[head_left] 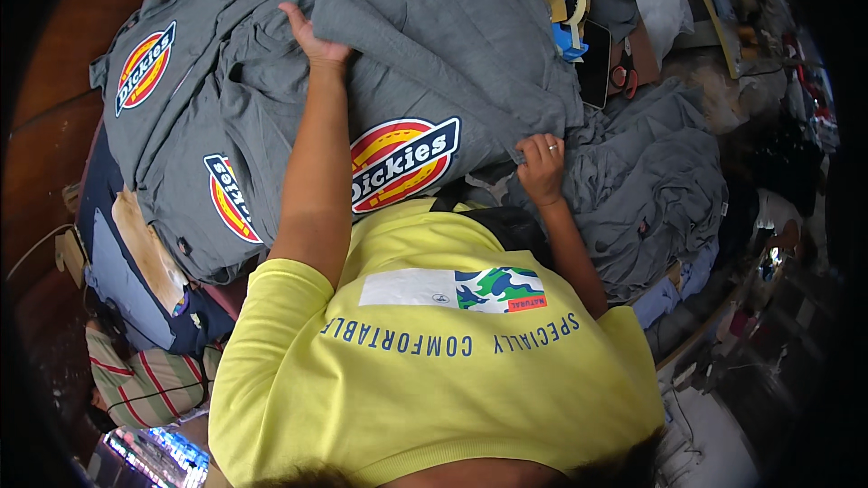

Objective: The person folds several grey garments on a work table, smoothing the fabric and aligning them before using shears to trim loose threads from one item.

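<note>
A grey T-shirt (pixel 452 63) with an oval red, yellow and navy chest logo lies spread on a stack of like shirts in front of me. My left hand (pixel 312 36) reaches far forward and presses on a fold of its fabric, fingers spread over the crease. My right hand (pixel 541 167), with a ring on one finger, is closed on the shirt's near edge, close to my chest. My yellow T-shirt (pixel 434 352) fills the lower part of the view.
More grey logo shirts (pixel 172 99) lie stacked to the left over navy cloth (pixel 117 262). A loose heap of grey garments (pixel 660 181) sits to the right. A blue tape dispenser (pixel 570 23), a dark flat device (pixel 595 63) and red-handled scissors (pixel 624 77) lie at the back right.
</note>
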